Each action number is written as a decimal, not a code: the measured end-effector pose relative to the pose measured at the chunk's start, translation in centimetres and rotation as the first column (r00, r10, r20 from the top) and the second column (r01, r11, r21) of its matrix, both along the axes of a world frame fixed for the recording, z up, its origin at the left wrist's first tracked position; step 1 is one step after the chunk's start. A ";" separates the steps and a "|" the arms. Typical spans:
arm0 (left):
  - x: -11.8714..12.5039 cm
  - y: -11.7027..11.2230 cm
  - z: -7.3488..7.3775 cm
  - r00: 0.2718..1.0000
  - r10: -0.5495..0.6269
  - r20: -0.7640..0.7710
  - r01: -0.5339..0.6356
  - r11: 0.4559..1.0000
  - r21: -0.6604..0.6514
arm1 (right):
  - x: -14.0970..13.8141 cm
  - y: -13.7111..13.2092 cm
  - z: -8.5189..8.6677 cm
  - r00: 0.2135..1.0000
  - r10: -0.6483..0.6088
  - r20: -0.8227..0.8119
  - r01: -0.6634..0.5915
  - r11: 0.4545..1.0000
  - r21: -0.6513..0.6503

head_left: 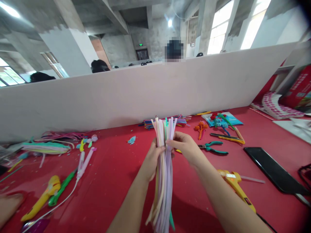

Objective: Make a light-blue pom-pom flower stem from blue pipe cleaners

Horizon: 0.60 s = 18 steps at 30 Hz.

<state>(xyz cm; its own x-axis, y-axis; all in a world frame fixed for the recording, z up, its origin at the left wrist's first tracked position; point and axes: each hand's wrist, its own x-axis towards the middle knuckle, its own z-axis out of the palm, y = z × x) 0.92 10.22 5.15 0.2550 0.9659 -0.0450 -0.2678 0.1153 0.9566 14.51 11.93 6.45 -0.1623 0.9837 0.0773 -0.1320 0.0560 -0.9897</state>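
Note:
A bundle of long pipe cleaners (165, 181), cream, lilac and a little green, stands roughly upright in front of me. My left hand (153, 158) is closed around its left side, with the thumb across the front. My right hand (184, 145) grips the right side near the top, thumb and fingers on the lilac stems. The upper ends fan out slightly above both hands, and the lower ends hang toward me. Behind the bundle lies a pile of dark and coloured pipe cleaners (182, 120).
Pliers (213, 148), a yellow glue gun (236, 187) and a black phone (274, 168) lie at right. At left are another yellow glue gun (42, 197), a white cable (70, 194) and pipe cleaners (46, 147). A person's hand (9, 207) shows lower left. A white partition (121, 97) stands behind.

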 end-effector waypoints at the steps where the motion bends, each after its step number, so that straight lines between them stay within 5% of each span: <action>1: -0.1 0.0 -0.1 0.998 -0.013 0.055 0.016 0.999 -0.051 | 0.2 0.1 0.0 0.994 0.047 -0.101 -0.051 0.998 -0.038; 7: -0.4 0.3 -0.5 0.977 0.018 0.214 0.015 0.988 -0.151 | 0.9 0.5 -0.1 0.958 0.111 -0.265 -0.141 0.985 -0.096; 15: -0.5 0.2 -0.2 0.991 0.058 0.124 -0.037 0.986 -0.163 | 1.4 0.3 -0.2 0.950 0.237 -0.205 -0.245 0.969 -0.017; 18: -0.6 0.4 0.0 0.993 0.070 0.091 -0.059 0.992 -0.115 | 1.4 0.3 0.0 0.960 0.181 -0.213 -0.182 0.983 0.015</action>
<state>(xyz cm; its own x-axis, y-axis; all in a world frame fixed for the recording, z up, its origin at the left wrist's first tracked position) 0.35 10.60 5.12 0.2007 0.9706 -0.1325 -0.3666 0.1998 0.9087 15.95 12.18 6.50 -0.3183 0.9397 0.1249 -0.3464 0.0073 -0.9380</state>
